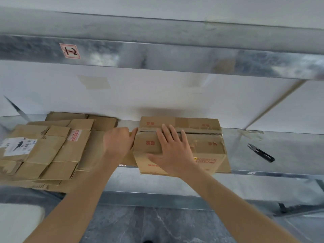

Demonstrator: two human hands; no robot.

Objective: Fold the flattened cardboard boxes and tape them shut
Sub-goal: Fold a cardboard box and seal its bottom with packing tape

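A folded-up brown cardboard box (201, 146) with red print stands on the metal shelf (280, 151), its top flaps closed along a taped seam. My right hand (172, 148) lies flat on the box's top, fingers straight and spread, pressing the flaps down. My left hand (120, 139) is against the box's left side, fingers reaching to the left end of the seam; what they hold, if anything, is hidden. A pile of flattened cardboard boxes (52, 151) lies on the shelf to the left.
Black thread snips (261, 152) lie on the shelf to the right of the box. An upper metal shelf beam (157, 55) with a labelled sticker runs overhead. A white wall is behind. Grey floor tiles lie below the shelf edge.
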